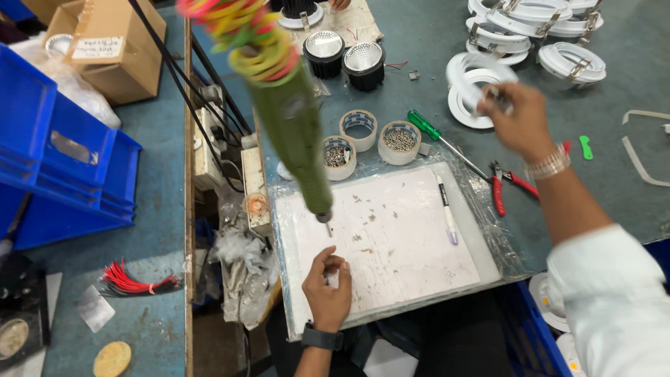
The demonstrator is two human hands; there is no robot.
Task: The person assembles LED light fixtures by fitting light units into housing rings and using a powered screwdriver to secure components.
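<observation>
— Two hands were at work. The left hand (328, 287), at six o'clock on the white board (405, 279), pinched a small pale part (333, 279) just under the tip of the hanging green screwdriver (296, 132).

— And the right hand (520, 122)?

— Out at two o'clock, fingers closed on a white ring (476, 94), though blur smeared the grip.

— What could have gone wrong?

— I judged the driver's bit sat close to the left fingers, so a slip might have nicked them. The reaching sleeve passed over the red pliers (504, 185) and the green-handled screwdriver (436, 136) and might have knocked them. The tape rolls (359, 136) at twelve o'clock held loose screws that a bump would have scattered.

— Anything hard to make out?

— The pale part was mostly hidden inside the fingers. The driver's top was a blur of coloured cable, and the stack of rings (537, 21) ran off the top edge.
</observation>
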